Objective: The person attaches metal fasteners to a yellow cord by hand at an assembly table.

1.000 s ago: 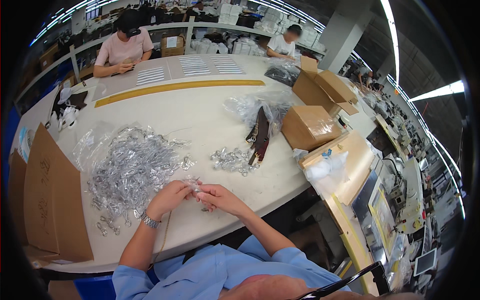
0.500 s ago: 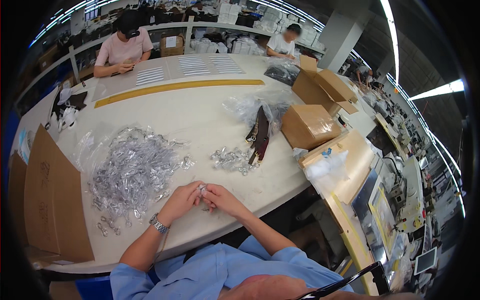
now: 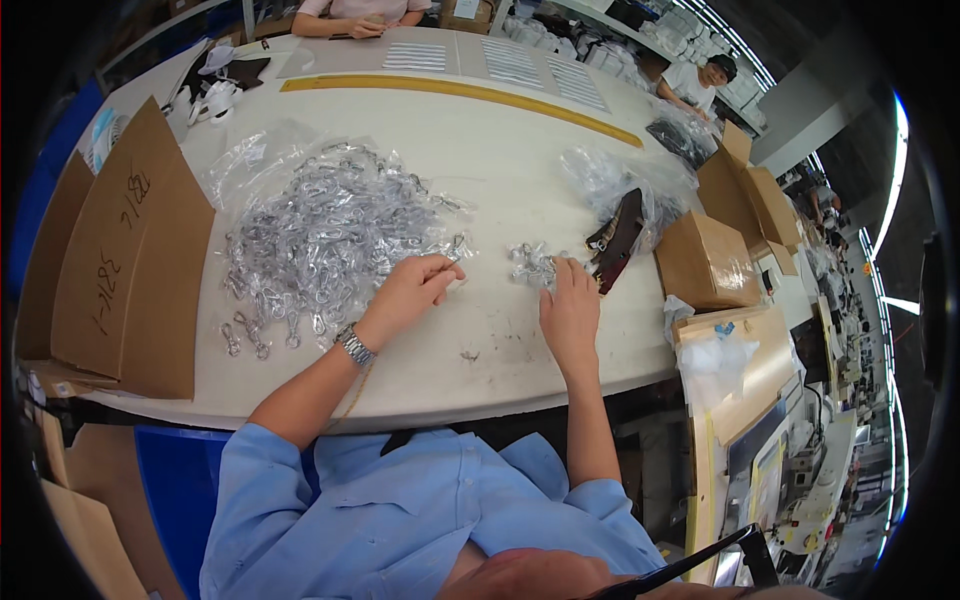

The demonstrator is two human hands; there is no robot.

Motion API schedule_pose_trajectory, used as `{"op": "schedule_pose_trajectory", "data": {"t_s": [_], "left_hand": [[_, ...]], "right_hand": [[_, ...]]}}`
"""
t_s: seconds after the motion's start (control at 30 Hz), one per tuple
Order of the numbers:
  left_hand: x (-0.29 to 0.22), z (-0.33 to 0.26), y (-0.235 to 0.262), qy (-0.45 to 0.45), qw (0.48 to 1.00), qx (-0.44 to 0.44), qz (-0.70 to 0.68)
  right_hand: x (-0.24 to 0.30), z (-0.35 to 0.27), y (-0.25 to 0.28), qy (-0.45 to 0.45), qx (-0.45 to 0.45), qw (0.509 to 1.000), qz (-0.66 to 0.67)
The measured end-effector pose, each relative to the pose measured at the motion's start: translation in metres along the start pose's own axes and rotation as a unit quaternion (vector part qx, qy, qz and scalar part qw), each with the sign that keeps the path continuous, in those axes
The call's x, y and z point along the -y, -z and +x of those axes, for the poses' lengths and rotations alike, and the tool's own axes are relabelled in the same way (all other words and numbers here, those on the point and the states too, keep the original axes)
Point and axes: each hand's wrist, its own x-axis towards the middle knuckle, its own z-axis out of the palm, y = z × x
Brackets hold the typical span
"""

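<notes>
A large heap of silvery snap hooks in clear plastic bags covers the left part of the white table. My left hand is at the heap's right edge, its fingers curled and drawn together; whatever may be between the fingertips is too small to make out. One bagged hook lies just beyond those fingers. Over on the right, my right hand reaches to a smaller group of bagged snap hooks. Its fingers are stretched out and touch the edge of that group, partly hiding it.
An open cardboard box stands at the left. Dark straps lie beside crumpled clear plastic at the right, near a closed carton. A long yellow ruler crosses the far side, where two people sit.
My hands were together at the near middle of the table. They have parted: the left toward the big heap, the right toward the small group. The view has shifted too.
</notes>
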Motion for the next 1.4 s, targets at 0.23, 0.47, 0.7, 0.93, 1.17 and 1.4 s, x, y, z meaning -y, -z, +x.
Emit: {"op": "schedule_pose_trajectory", "data": {"t_s": [0.23,0.47,0.7,0.93,1.17,1.4], "left_hand": [[0.004,0.009,0.005,0.003,0.989,-0.126,-0.082],[0.008,0.01,0.006,-0.001,0.987,-0.149,-0.063],[0.009,0.01,0.018,-0.033,0.98,-0.189,-0.046],[-0.014,-0.002,0.007,-0.174,0.977,-0.096,0.076],[-0.007,-0.002,-0.003,-0.061,0.997,0.014,0.035],[-0.006,-0.007,-0.015,-0.152,0.986,-0.067,0.027]], "right_hand": [[0.056,0.054,-0.069,0.12,0.135,0.979,0.092],[0.061,0.076,-0.121,0.196,0.249,0.944,-0.096],[0.034,0.082,-0.092,0.152,0.224,0.962,-0.029],[0.042,0.05,-0.013,-0.102,0.369,0.825,0.416],[0.041,0.015,-0.019,-0.185,0.296,0.768,0.537],[0.034,-0.001,-0.02,-0.308,0.247,0.662,0.637]]}}
